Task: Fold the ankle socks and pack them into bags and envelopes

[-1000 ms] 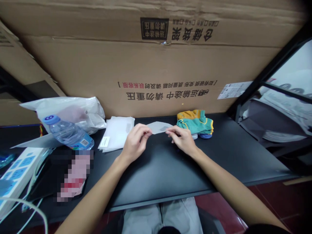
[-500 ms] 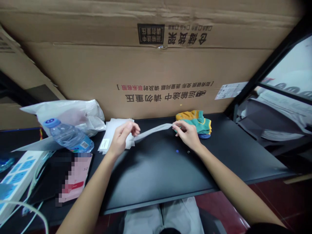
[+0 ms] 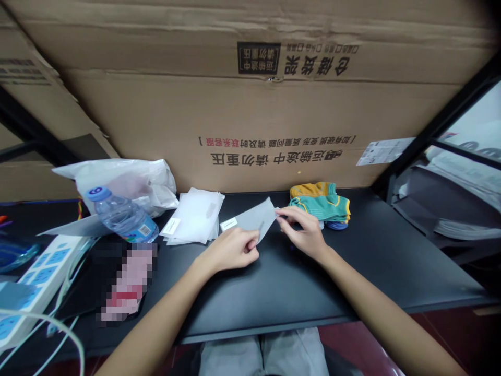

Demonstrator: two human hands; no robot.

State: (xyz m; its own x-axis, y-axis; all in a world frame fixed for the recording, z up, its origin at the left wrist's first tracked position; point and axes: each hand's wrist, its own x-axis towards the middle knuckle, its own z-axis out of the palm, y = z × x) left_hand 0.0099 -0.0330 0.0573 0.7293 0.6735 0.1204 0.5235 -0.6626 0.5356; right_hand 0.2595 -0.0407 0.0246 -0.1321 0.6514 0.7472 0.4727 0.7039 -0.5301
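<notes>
Head cam: I've got the right hand (image 3: 304, 232) pinching the right-hand corner of a thin clear bag (image 3: 250, 215), between the stack of clear bags (image 3: 195, 213) and the folded socks (image 3: 321, 208). The left hand (image 3: 235, 248) is curled up at its near edge, covering a bit of it, so I can't tell if those fingers really grip. Right hand's right beside the socks, kinda tight there. Big cardboard sheet (image 3: 235, 112) walls off the back of the table (image 3: 282, 292). Over left it's cluttered: tilted water bottle (image 3: 125, 214) in front of a crumpled white sack (image 3: 162, 183), plus a power strip (image 3: 39, 271) and loose cables (image 3: 74, 334).
</notes>
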